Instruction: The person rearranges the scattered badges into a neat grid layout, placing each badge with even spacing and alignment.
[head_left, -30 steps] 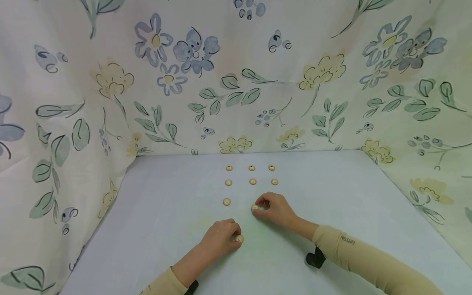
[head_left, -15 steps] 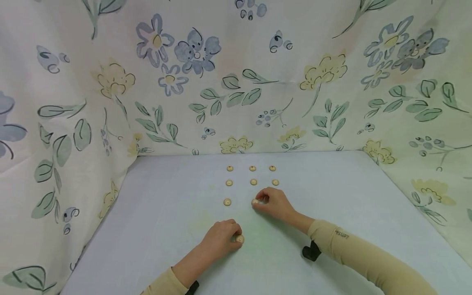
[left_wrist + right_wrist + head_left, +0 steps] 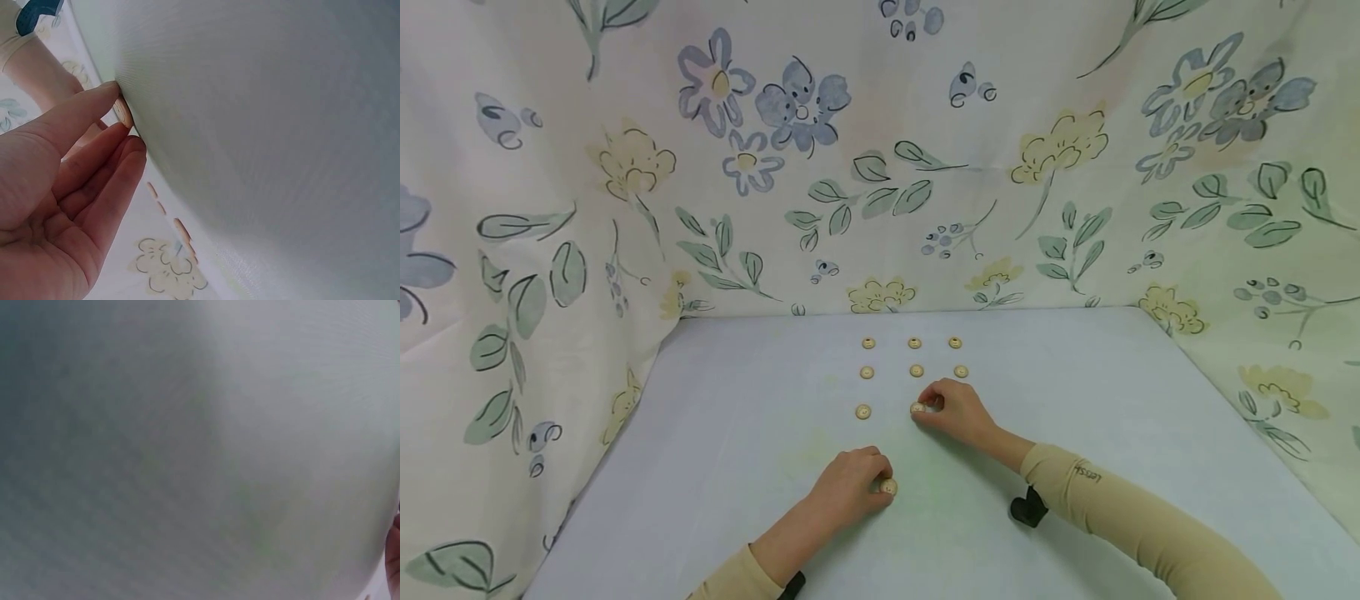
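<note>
In the head view my left hand (image 3: 848,483) pinches a round, light wooden button (image 3: 888,487) between thumb and fingertips, low over the table. The left wrist view shows that button (image 3: 122,111) on edge, between thumb and index finger. Farther forward and to the right, my right hand (image 3: 957,412) pinches another wooden button (image 3: 917,408) at the table surface. Left of it, a single button (image 3: 863,412) lies in about the same row. The right wrist view holds mostly blurred tabletop, with only part of a hand at its right edge.
Beyond the hands, two rows of three buttons lie on the white table (image 3: 760,400); one of them is the middle button (image 3: 917,371) of the nearer row. A flower-printed cloth (image 3: 880,192) hangs behind the table and at both sides.
My right hand has moved slightly forward with its button, level with the single button on the left. The left hand keeps its place and its button.
</note>
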Demonstrator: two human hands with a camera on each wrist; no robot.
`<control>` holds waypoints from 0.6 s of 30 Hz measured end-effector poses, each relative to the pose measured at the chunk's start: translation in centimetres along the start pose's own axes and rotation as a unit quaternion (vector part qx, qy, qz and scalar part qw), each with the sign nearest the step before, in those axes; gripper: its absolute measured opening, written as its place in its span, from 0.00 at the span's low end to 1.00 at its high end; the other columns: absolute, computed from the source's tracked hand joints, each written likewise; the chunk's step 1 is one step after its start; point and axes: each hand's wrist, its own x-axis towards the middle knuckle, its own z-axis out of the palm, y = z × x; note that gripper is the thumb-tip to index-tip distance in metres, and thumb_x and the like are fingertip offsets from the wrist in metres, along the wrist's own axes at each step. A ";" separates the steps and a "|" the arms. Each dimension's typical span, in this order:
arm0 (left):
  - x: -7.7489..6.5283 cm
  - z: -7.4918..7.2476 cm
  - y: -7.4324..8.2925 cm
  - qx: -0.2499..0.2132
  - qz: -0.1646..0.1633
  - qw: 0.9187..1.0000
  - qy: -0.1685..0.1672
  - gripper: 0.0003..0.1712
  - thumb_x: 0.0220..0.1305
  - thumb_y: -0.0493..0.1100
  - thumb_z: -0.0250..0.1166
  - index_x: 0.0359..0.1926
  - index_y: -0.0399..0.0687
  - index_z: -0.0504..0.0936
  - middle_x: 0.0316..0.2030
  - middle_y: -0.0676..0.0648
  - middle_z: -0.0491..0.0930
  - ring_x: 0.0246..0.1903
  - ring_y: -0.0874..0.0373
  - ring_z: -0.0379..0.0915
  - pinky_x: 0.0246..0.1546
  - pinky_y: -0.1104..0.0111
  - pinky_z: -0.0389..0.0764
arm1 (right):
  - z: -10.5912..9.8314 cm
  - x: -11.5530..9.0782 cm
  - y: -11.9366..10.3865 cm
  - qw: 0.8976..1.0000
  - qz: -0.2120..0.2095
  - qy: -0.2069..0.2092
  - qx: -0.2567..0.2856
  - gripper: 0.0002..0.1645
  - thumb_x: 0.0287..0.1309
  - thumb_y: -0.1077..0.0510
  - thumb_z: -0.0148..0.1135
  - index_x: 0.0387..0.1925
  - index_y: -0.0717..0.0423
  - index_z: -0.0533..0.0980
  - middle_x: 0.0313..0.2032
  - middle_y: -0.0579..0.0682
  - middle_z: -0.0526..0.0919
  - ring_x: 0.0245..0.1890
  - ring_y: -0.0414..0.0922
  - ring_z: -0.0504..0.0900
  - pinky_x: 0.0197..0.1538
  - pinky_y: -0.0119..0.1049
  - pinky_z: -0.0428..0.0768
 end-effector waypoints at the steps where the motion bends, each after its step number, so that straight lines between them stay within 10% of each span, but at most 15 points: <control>1: 0.0 0.0 0.0 0.000 0.000 1.000 0.000 0.05 0.51 0.35 0.72 0.30 0.44 0.83 0.27 0.54 0.76 0.26 0.63 0.70 0.30 0.71 0.73 | 0.0 0.0 0.0 1.000 0.000 0.000 0.000 0.11 0.48 0.52 0.76 0.32 0.50 0.83 0.26 0.41 0.77 0.27 0.38 0.71 0.32 0.33 0.72; 18: 0.1 0.1 0.0 0.008 0.005 1.000 0.007 0.05 0.50 0.34 0.71 0.29 0.44 0.83 0.27 0.53 0.76 0.25 0.63 0.70 0.30 0.70 0.73 | 0.0 -0.1 0.4 1.000 -0.012 -0.005 0.000 0.11 0.49 0.50 0.75 0.30 0.48 0.81 0.26 0.41 0.76 0.27 0.38 0.71 0.32 0.33 0.72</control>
